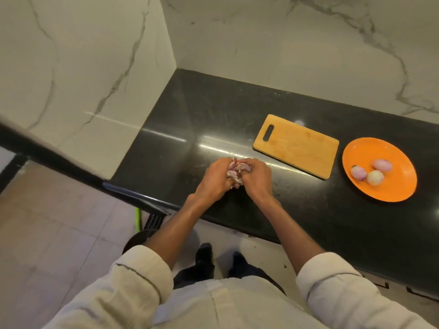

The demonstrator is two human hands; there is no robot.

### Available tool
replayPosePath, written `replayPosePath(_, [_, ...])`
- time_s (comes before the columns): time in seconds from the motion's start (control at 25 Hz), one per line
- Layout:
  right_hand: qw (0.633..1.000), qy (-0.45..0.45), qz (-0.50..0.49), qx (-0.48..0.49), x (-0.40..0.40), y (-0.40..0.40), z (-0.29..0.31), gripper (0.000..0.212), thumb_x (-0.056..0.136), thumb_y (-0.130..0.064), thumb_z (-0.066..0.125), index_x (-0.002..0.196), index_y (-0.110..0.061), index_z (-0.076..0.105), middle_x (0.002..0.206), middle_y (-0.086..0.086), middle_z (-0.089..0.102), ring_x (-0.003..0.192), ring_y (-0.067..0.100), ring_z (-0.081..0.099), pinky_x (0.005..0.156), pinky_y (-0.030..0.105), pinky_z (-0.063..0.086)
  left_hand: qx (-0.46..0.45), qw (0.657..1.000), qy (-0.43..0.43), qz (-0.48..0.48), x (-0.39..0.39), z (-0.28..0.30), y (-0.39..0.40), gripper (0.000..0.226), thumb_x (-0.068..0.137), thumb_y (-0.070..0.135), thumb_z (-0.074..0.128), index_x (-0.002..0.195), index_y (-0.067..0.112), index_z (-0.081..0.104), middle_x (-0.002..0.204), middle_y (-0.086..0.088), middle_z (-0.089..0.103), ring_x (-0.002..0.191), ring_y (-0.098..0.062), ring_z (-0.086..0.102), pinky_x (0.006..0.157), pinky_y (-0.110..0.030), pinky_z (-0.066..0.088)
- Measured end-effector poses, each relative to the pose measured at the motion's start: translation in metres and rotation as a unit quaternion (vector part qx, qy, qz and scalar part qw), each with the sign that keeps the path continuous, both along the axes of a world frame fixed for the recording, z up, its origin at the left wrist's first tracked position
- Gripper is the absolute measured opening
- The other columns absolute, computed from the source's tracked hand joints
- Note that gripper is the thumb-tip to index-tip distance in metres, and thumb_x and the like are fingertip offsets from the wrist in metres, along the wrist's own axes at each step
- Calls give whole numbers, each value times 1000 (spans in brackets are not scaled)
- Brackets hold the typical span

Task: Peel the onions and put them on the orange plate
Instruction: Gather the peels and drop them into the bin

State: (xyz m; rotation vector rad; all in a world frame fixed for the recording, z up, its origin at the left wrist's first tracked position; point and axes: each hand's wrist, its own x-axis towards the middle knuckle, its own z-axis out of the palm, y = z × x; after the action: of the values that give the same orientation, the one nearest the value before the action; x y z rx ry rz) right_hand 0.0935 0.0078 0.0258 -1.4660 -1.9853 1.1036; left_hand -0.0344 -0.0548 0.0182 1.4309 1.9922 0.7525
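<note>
Peeling is in hand: the left hand (217, 178) and right hand (256, 178) curl round what looks like a papery purple onion (235, 170) above the black stone counter (190, 119); next, carry it to the round orange plate (363, 150), already holding three peeled onions (371, 171)

Dim warm light, streaky glare on black counter (213, 129), wide-angle warping.

Glossy black countertop (213, 115); matt wooden board (299, 148).
</note>
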Motion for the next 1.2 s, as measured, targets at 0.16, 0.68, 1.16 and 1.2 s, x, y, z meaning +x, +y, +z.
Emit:
replayPosePath(0.16, [996, 33, 82, 13, -32, 0, 19, 26, 83, -6, 67, 95, -23, 83, 90, -2, 78, 84, 15, 71, 77, 39, 61, 48, 994, 16, 96, -21, 18, -26, 32, 80, 16, 87, 104, 15, 66, 96, 2, 63, 83, -17, 61, 69, -29, 47])
replayPosePath(0.68, [930, 5, 363, -61, -183, -234, -44, 26, 83, -5, 75, 102, -21, 84, 94, -6, 78, 87, 9, 71, 71, 9, 45, -85, 912, 12, 402, -107, -25, -306, 28, 93, 26, 80, 118, 19, 69, 110, -2, 69, 101, -22, 68, 82, -24, 45])
replayPosePath(1.16, [900, -179, 380, -113, -287, -353, -306, 35, 95, -5, 66, 126, -18, 73, 127, 2, 68, 120, 22, 62, 102, 32, 50, -245, 905, -54, 345, -203, -303, -417, 61, 87, 14, 81, 142, 19, 56, 142, -3, 54, 123, -25, 61, 101, -34, 51])
replayPosePath(1.2, [891, -200, 391, -113, -291, -356, -330, 36, 95, -6, 68, 128, -20, 73, 128, 2, 67, 121, 23, 62, 103, 37, 52, -261, 904, -59, 332, -209, -326, -421, 68, 88, 15, 81, 149, 19, 52, 146, -4, 52, 126, -27, 61, 104, -36, 51])
